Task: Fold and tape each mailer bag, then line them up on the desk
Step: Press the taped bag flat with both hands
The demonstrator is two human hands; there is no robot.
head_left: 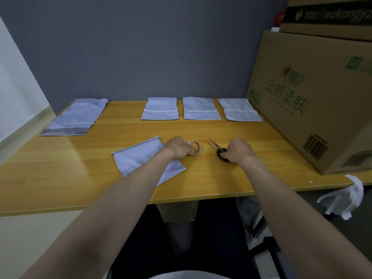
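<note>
The left hand (177, 147) curls its fingers around a roll of clear tape (194, 148), which stands on edge on the wooden desk (60, 178). The right hand (238, 151), a little way to the right of that grip, closes its fingers through the black handles of a pair of scissors (218, 149); the blades point away and left, toward the tape roll, and look closed.

Just left of the left hand, partly under its forearm, lies a folded mailer bag (138, 160), set at an angle. Beyond both hands, along the desk's far edge, three folded mailer bags sit side by side: one (160, 108), a second (201, 108), a third (240, 109). Far left of the hands lies a stack of unfolded mailer bags (76, 117). To the right of the right hand stands a large cardboard box (312, 97).
</note>
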